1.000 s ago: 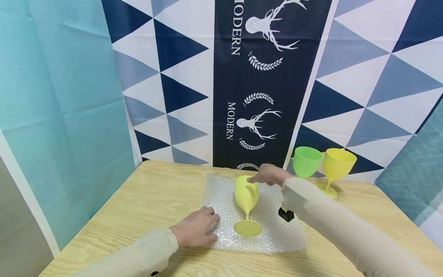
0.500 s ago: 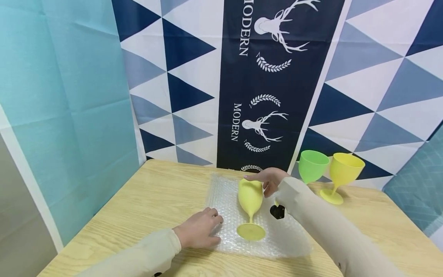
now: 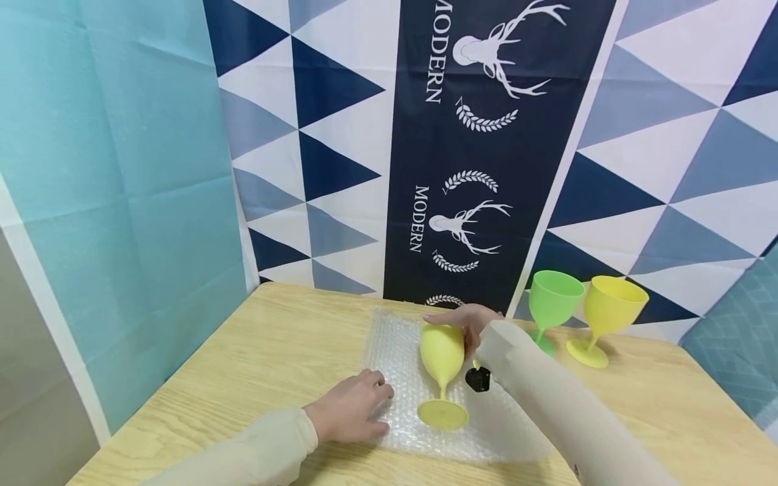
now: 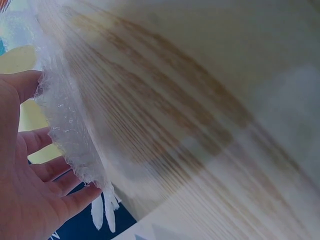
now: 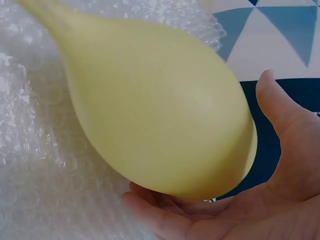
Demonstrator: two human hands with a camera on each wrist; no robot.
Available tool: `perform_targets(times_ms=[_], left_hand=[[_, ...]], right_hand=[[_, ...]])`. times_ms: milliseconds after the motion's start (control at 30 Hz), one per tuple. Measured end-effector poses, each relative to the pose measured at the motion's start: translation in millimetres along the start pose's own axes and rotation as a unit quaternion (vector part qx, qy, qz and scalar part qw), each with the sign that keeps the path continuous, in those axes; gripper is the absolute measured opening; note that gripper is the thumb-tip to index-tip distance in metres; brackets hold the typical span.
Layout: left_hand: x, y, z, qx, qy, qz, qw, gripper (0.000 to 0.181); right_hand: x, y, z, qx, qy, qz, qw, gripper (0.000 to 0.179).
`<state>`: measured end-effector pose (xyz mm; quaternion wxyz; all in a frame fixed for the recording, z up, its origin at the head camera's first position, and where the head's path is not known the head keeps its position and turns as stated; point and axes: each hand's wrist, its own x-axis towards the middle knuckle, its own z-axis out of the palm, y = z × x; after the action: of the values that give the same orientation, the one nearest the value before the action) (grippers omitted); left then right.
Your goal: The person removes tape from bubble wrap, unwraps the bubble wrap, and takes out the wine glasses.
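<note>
In the head view a yellow plastic goblet (image 3: 442, 354) lies on its side on a sheet of bubble wrap (image 3: 395, 347), its foot towards me. My right hand (image 3: 471, 320) is at the goblet's bowl end, the thumb over the rim. Seen from the right wrist, loosely bent fingers (image 5: 165, 215) lie along the side of the bowl, while the thumb stands apart from it. My left hand (image 3: 354, 407) rests at the left edge of the wrap. In the left wrist view its fingers (image 4: 75, 202) are spread and relaxed against the wrap's edge.
A green goblet (image 3: 553, 297) and another yellow goblet (image 3: 614, 304) stand upright at the back right of the wooden table (image 3: 292, 337). Behind the table hangs a patterned cloth (image 3: 340, 182). A small black device (image 3: 478, 379) sits by the right wrist.
My right hand has shifted closer around the rim end, its thumb now over the rim and fingers beside the bowl. The left hand stays at the wrap's edge; the head view has shifted slightly.
</note>
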<state>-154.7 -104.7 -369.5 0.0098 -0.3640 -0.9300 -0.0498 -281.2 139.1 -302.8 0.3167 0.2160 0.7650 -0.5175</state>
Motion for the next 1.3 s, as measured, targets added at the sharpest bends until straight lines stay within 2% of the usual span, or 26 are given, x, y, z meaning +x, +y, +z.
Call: perform_targets(times_ms=[33,100,167,400,467,567,700,767,800,1033,1300], left_hand=[[0.0,0.4,0.3,0.000,0.000,0.002,1.0000,0.044],[0.1,1.4,0.0,0.000,-0.001,0.002,1.0000,0.044],[0.2,2.0,-0.6,0.004,-0.001,0.002,1.0000,0.043],[0.9,1.7,-0.2,0.014,-0.005,-0.002,0.9999,0.044],[0.9,1.7,-0.2,0.015,-0.006,-0.002,0.9999,0.044],[0.8,1.8,-0.5,0.015,-0.004,-0.002,0.9999,0.045],[0.6,2.2,-0.8,0.013,-0.004,-0.003,0.9999,0.045],[0.5,2.7,-0.7,0.011,-0.005,-0.003,0.9999,0.045],[0.5,2.9,-0.6,0.010,-0.006,-0.003,0.9999,0.045],[0.8,3.6,0.3,0.015,-0.005,-0.003,0.9999,0.045],[1.5,3.8,1.1,0.025,-0.005,-0.002,0.9997,0.046]], right_hand=[[-8.1,-0.9,2.5,-0.015,0.001,0.001,0.9999,0.104],[-4.8,-0.4,3.1,-0.045,0.003,-0.002,0.9990,0.098],[-0.3,0.8,3.4,-0.052,-0.001,-0.006,0.9986,0.095],[2.0,2.7,4.9,-0.033,0.011,-0.008,0.9994,0.093],[1.6,3.1,5.2,-0.041,0.019,-0.019,0.9988,0.089],[2.5,3.1,5.5,-0.037,0.024,-0.014,0.9989,0.084],[4.0,3.6,4.3,-0.039,0.031,-0.017,0.9986,0.084],[2.7,4.7,3.3,-0.043,0.035,-0.031,0.9980,0.084],[2.0,5.3,2.6,-0.045,0.034,-0.038,0.9977,0.084],[-6.0,9.0,-3.6,0.023,0.015,-0.043,0.9987,0.075],[-17.2,4.3,-14.8,0.001,-0.004,-0.060,0.9982,0.077]])
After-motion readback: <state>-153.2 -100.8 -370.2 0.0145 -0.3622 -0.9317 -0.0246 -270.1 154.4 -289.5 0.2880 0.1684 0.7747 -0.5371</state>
